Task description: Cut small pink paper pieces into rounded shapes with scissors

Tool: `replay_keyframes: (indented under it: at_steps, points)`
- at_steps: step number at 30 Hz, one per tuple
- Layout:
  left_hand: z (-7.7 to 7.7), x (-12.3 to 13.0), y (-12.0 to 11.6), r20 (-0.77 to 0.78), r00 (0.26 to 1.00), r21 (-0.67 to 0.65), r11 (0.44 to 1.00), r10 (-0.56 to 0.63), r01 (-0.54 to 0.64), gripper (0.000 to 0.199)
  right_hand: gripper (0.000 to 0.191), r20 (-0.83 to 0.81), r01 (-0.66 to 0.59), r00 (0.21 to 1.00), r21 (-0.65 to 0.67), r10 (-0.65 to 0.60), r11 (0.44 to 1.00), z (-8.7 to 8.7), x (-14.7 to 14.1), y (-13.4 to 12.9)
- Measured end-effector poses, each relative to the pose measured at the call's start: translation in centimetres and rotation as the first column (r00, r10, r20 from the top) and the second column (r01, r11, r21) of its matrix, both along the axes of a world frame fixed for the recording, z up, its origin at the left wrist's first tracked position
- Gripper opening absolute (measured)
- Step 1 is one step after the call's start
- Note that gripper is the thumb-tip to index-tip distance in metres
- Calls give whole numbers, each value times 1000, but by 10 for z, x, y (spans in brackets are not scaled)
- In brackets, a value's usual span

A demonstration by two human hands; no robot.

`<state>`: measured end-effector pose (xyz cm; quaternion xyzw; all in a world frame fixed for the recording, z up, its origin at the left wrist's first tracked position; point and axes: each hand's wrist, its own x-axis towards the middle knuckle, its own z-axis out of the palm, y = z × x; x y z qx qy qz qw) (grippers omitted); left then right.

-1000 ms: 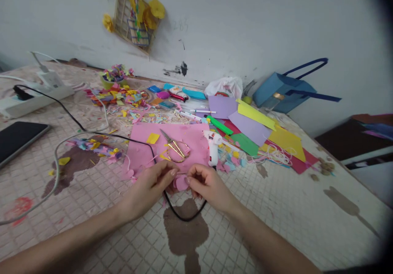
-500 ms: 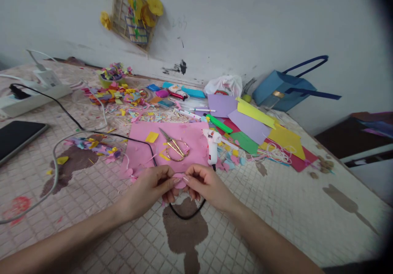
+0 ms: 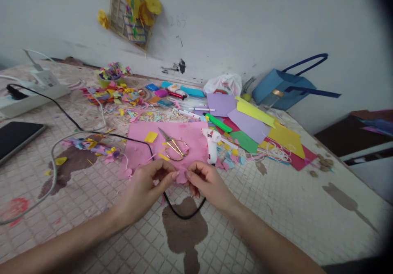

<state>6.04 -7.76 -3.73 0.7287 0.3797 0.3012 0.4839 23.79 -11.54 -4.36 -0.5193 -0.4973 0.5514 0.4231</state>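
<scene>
Between my two hands is a small piece of pink paper (image 3: 181, 176), pinched from both sides above the table's front part. The fingertips of my left hand (image 3: 155, 182) grip its left edge, thumb on top. My right hand (image 3: 204, 183) pinches the right edge, with its lower fingers curled beneath. Just beyond them lies a pink sheet (image 3: 138, 132), bearing gold-handled scissors (image 3: 174, 143) and yellow paper bits (image 3: 151, 137). A white glue gun (image 3: 211, 146) rests at the sheet's right side, and a black cord (image 3: 185, 217) loops below my hands.
Coloured paper sheets (image 3: 250, 122) and white string (image 3: 273, 153) lie to the right, a blue bag (image 3: 281, 89) behind them. Leftward are a paper-covered roll (image 3: 95, 146), a grey cable (image 3: 57, 163), a phone (image 3: 18, 139) and a power strip (image 3: 33, 100). Paper scraps (image 3: 113, 93) heap at the back.
The pink paper has been turned and bent between my fingertips and now sits slightly higher. My left fingers have opened out a little, and both hands have risen slightly.
</scene>
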Motion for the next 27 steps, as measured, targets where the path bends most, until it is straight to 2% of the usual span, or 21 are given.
replay_keyframes:
  at_steps: [3, 8, 20, 23, 27]
  points:
    - [0, 1, 0, 18, 998, -66, 996, -54, 55, 16, 22, 17, -7, 1000, 5, 7, 1000, -1, -1, -1]
    - [-3, 3, 2, 74, 996, -103, 993, -51, 58, 15, 21, 8, -41, 999, -2, 41, 999, -2, -3, -3]
    - [-4, 4, 5, 121, 991, -346, 938, 64, -18, 17, 25, -16, -68, 998, -1, 68, 998, -1, -5, -4]
    - [-4, 4, 4, 146, 986, -365, 931, 75, -17, 17, 30, -54, -81, 995, 2, 81, 997, -1, -5, -3]
    - [-8, 3, 3, 158, 984, -347, 938, 87, -27, 17, 26, -50, -98, 994, -7, 97, 995, -1, -4, -4]
